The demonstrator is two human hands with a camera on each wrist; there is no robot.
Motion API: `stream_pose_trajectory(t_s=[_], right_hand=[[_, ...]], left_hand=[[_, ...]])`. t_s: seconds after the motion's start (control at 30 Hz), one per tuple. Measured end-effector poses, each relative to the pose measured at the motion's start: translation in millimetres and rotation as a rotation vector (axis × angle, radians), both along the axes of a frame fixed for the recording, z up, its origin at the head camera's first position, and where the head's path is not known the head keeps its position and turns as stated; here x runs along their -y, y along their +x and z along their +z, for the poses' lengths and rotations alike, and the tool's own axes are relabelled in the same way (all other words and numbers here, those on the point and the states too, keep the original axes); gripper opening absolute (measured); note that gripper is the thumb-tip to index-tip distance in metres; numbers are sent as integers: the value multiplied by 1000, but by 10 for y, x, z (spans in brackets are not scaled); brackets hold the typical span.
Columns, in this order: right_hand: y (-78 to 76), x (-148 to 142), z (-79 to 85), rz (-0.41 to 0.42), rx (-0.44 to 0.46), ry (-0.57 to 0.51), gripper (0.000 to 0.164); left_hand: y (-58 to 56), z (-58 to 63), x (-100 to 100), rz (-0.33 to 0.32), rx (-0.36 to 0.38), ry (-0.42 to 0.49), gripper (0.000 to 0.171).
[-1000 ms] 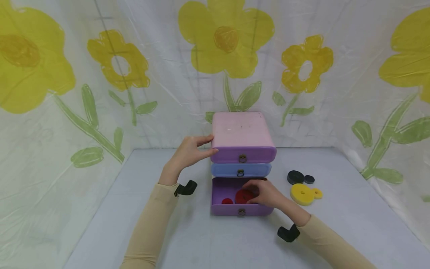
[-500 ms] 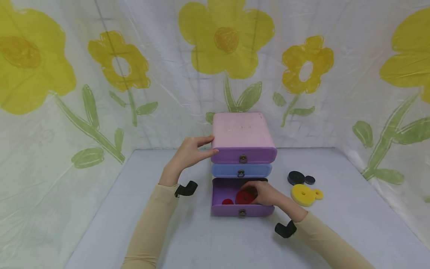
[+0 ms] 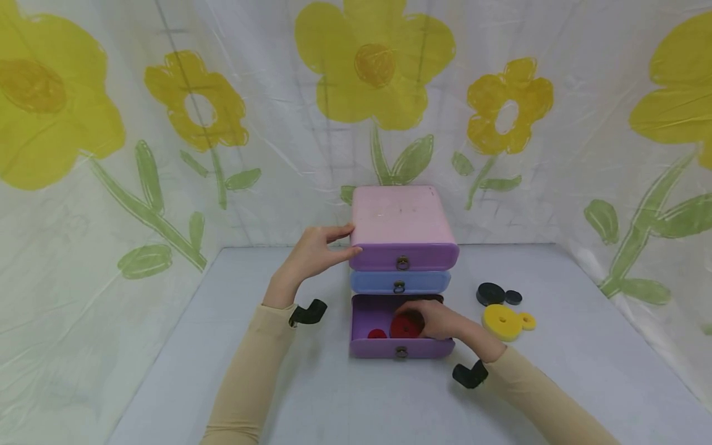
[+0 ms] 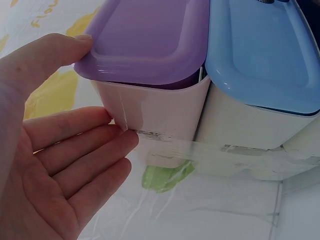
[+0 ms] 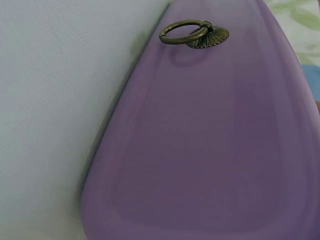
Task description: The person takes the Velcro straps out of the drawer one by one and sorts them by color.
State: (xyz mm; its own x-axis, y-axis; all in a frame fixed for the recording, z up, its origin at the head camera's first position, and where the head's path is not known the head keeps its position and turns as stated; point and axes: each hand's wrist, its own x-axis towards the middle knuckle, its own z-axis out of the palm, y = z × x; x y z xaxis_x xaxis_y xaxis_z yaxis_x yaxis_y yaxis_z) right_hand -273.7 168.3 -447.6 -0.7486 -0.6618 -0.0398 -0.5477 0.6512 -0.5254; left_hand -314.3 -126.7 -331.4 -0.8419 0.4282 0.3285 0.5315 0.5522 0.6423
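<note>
In the head view my right hand [image 3: 438, 319] reaches into the open bottom purple drawer [image 3: 400, 349], thumb and fingers curved round the right side of a large red disc [image 3: 404, 326]. A smaller red disc [image 3: 376, 334] lies to its left. My left hand [image 4: 70, 150] is at the left side of the drawer unit [image 3: 400, 213], its thumb on the edge of the top purple drawer front [image 4: 145, 40] and its fairly straight fingers at the pink side wall. The right wrist view shows the bottom drawer's front with its brass ring pull [image 5: 187, 32]; that hand is almost wholly out of it.
Between the purple drawers sits a closed blue drawer [image 3: 400, 282]. Right of the unit lie a large black disc [image 3: 490, 294] with a small black disc [image 3: 513, 297], and a large yellow disc [image 3: 501, 322] beside a small yellow disc [image 3: 526, 320]. A flower-painted curtain [image 3: 278, 167] hangs behind.
My right hand and forearm have shifted slightly left and the fingers have moved round the large red disc's right side. My left hand stays in place.
</note>
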Motion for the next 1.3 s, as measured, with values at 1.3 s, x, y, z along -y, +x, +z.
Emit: stream_pose_trajectory(t_s=[1.3], right_hand=[[28,-108,104,6,43,-84,54]], left_hand=[[-5,-8,0,-12,12,14,63]])
